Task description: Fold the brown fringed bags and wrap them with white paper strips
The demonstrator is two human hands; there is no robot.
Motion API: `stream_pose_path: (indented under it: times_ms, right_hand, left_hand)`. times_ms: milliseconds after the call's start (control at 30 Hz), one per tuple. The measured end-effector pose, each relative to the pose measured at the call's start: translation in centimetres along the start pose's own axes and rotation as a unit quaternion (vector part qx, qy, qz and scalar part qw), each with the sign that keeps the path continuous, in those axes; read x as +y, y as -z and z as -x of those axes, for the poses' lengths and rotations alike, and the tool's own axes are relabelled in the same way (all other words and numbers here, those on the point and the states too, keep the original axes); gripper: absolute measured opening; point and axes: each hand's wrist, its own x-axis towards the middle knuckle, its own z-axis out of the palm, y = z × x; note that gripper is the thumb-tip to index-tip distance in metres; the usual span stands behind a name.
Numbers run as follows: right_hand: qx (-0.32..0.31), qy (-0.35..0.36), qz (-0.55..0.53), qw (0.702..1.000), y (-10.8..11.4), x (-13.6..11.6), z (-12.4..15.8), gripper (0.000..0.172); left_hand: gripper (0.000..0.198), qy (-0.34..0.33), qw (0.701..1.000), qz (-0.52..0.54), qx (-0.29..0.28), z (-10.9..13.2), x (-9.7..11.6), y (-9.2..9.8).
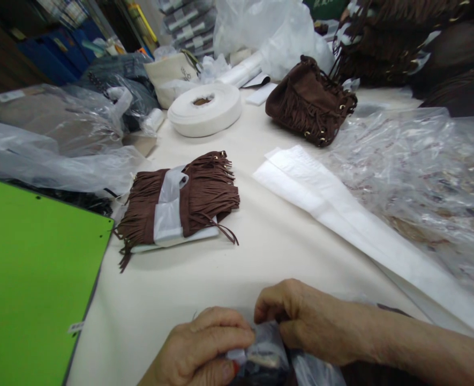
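At the bottom edge of the head view, a clear plastic wrapping (265, 346) lies over something dark that I cannot make out. My left hand (204, 346) is closed on its left side, with a small white piece and a spot of red by the thumb. My right hand (307, 321) pinches the top of the plastic from the right, its fingers curled down. Beyond my hands lies a folded brown fringed suede piece (208, 201), with a pale translucent band (169, 206) around its middle and a white sheet under it.
A bright green board (36, 279) stands at the left. Behind are a white tape roll (204, 110) and a brown fringed bag (309, 102). Long white paper strips (341, 214) cross the right side, beside a heap of clear plastic bags (433, 177). Plastic-wrapped goods (60, 115) crowd the left back.
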Motion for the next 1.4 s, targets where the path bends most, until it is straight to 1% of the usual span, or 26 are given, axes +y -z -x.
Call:
stream_pose_path:
  times_ms: [67, 100, 200, 233, 300, 367, 433, 533, 600, 667, 733, 800, 833, 867, 900, 967, 1033, 1133, 1233, 1300, 1400]
  right_hand:
    - [-0.003, -0.008, -0.033, 0.999, -0.1, 0.1, 0.0, 0.040]
    - [-0.008, -0.016, -0.059, 0.998, -0.1, 0.1, -0.1, 0.038]
    - [-0.028, -0.032, -0.131, 0.990, 0.0, 0.2, -0.3, 0.030]
    - [-0.031, -0.033, -0.141, 0.989, 0.0, 0.1, -0.3, 0.029]
    - [-0.036, -0.035, -0.139, 0.989, 0.0, 0.0, -0.3, 0.030]
    - [-0.039, -0.039, -0.133, 0.990, -0.2, -0.2, -0.3, 0.031]
    - [-0.039, -0.039, -0.130, 0.990, -0.4, -0.3, -0.3, 0.032]
    - [-0.030, -0.020, -0.095, 0.995, -0.7, -0.4, -0.3, 0.029]
    - [-0.022, -0.003, -0.060, 0.998, -0.8, -0.3, -0.3, 0.027]
    - [-0.008, -0.001, -0.026, 1.000, -0.9, -0.3, -0.2, 0.025]
    - [0.010, 0.002, 0.013, 1.000, -1.0, -0.3, 0.0, 0.026]
    - [0.024, 0.017, 0.051, 0.998, -1.1, -0.4, 0.2, 0.027]
    - [0.029, 0.026, 0.063, 0.997, -1.1, -0.4, 0.3, 0.028]
    - [0.032, 0.033, 0.070, 0.996, -1.1, -0.5, 0.4, 0.027]
    - [0.035, 0.036, 0.074, 0.996, -1.1, -0.5, 0.5, 0.027]
    - [0.033, 0.042, 0.078, 0.996, -0.9, -0.6, 0.7, 0.027]
    - [0.014, 0.051, 0.081, 0.995, -0.6, -0.7, 0.8, 0.029]
    - [-0.048, 0.047, 0.053, 0.996, 0.0, -0.7, 0.9, 0.028]
    - [-0.115, 0.041, -0.023, 0.992, 0.2, -0.4, 0.6, 0.025]
    - [-0.132, 0.039, -0.072, 0.988, 0.2, -0.2, 0.4, 0.031]
    - [-0.123, 0.015, -0.095, 0.988, 0.0, 0.1, 0.1, 0.037]
  left_hand:
    - [0.025, -0.011, 0.999, 0.024, -0.040, -0.4, -0.1, 0.2]
    - [0.025, -0.009, 0.998, 0.032, -0.049, -0.6, -0.2, 0.2]
    - [0.026, 0.015, 0.998, 0.049, -0.028, -0.6, -0.8, 0.0]
    - [0.026, 0.022, 0.998, 0.053, -0.025, -0.5, -1.0, -0.1]
    - [0.028, 0.022, 0.997, 0.065, -0.038, -0.3, -1.2, -0.3]
    - [0.030, 0.014, 0.995, 0.072, -0.064, -0.4, -1.0, -0.2]
    - [0.031, 0.012, 0.993, 0.064, -0.101, -0.8, -0.5, 0.1]
    - [0.030, -0.007, 0.986, 0.013, -0.165, -1.6, 0.9, 0.6]
    - [0.030, -0.018, 0.982, -0.030, -0.184, -2.2, 1.9, 0.8]
    - [0.029, -0.024, 0.975, -0.081, -0.204, -2.5, 2.9, 0.8]
    - [0.024, -0.019, 0.958, -0.156, -0.240, -2.7, 3.6, 0.5]
    - [0.018, -0.006, 0.932, -0.237, -0.275, -2.8, 4.1, 0.3]
    - [0.017, -0.002, 0.923, -0.263, -0.281, -2.9, 4.3, 0.2]
    - [0.018, -0.005, 0.921, -0.274, -0.279, -2.8, 4.3, 0.1]
    - [0.020, -0.016, 0.925, -0.271, -0.268, -2.8, 4.3, 0.1]
    - [0.026, -0.043, 0.942, -0.241, -0.228, -2.5, 4.2, 0.2]
    - [0.032, -0.055, 0.956, -0.218, -0.189, -2.2, 3.8, 0.2]
    - [0.032, -0.026, 0.962, -0.223, -0.156, -1.7, 3.3, 0.0]
    - [0.030, -0.007, 0.966, -0.220, -0.134, -1.2, 2.9, -0.3]
    - [0.029, 0.004, 0.973, -0.204, -0.105, -0.6, 2.6, -0.3]
    - [0.027, 0.000, 0.984, -0.168, -0.062, 0.7, 1.9, -0.3]
